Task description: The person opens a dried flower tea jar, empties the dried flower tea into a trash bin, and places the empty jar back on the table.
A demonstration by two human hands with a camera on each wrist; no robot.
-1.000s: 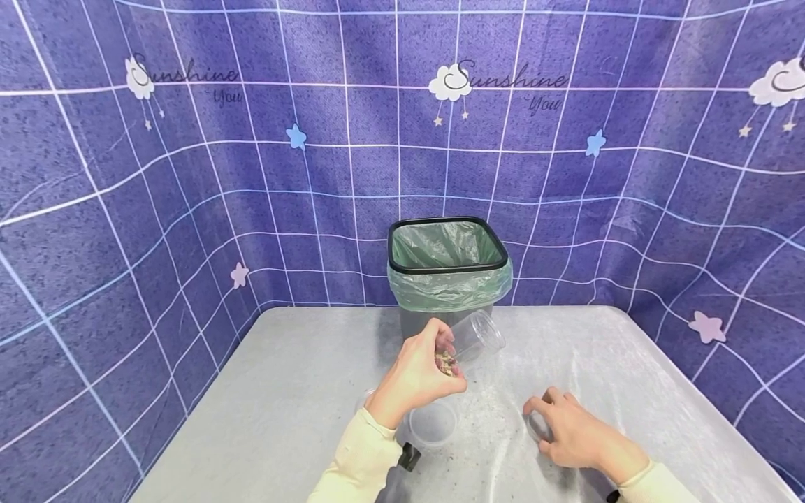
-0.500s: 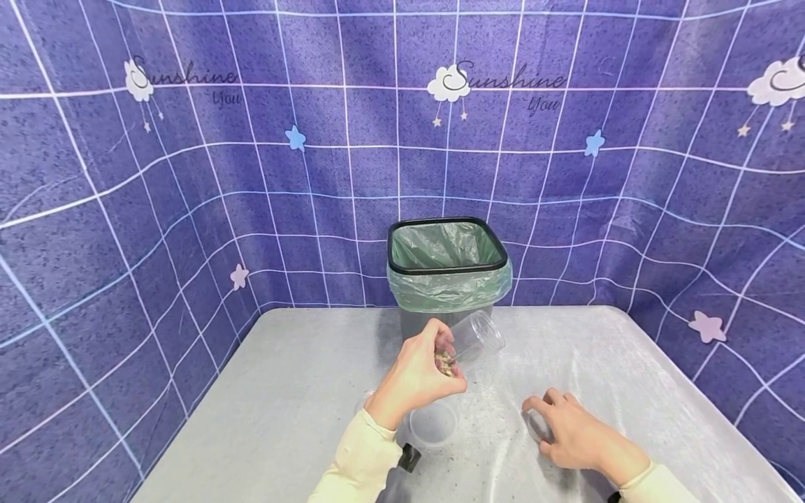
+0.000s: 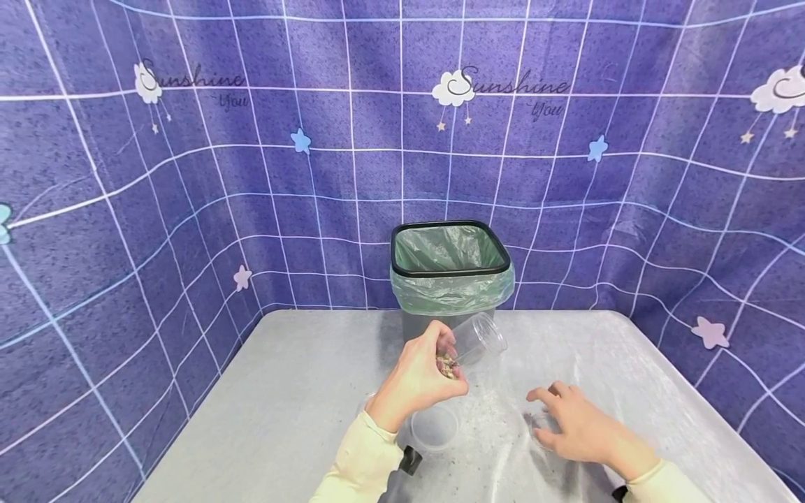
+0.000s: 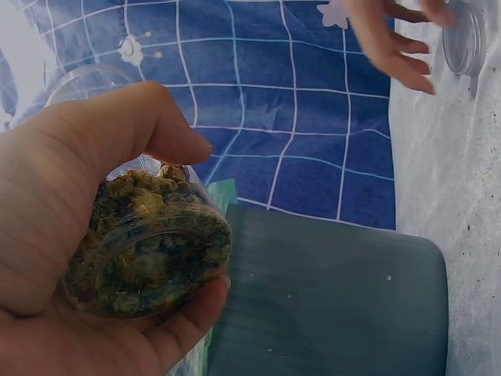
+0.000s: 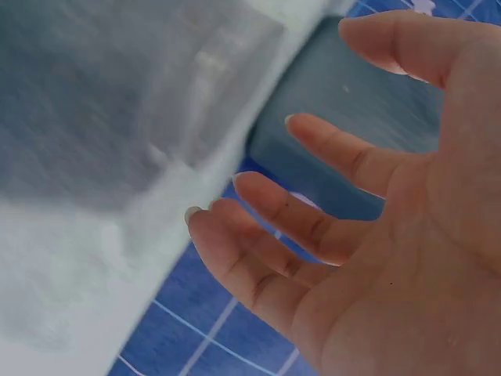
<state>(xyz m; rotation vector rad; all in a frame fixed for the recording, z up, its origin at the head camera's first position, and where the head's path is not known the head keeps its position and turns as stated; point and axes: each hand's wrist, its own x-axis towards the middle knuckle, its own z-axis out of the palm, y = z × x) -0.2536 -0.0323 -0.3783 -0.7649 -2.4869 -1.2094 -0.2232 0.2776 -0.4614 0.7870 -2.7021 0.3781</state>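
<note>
My left hand (image 3: 418,374) grips a clear plastic jar (image 3: 474,339) by its base end. The jar is tilted, its open mouth toward the upper right. Dried flowers (image 4: 149,251) lie at its bottom, seen close in the left wrist view. My right hand (image 3: 581,426) hovers just over a clear round lid (image 3: 542,439) on the table, fingers spread and apart from it. In the left wrist view the lid (image 4: 463,39) lies near those fingertips. The right wrist view shows the right hand (image 5: 368,251) with nothing in its palm.
Behind the jar stands a grey bin (image 3: 415,325) with a black rim and a green bag (image 3: 453,293). A clear round container (image 3: 435,427) sits by my left wrist, another clear thing (image 3: 367,399) partly hidden beside it. Crumbs dot the grey table (image 3: 302,398).
My right hand has let go of the clear lid, its fingers opening and lifting off. The left hand and tilted jar hold still. The head view has shifted slightly.
</note>
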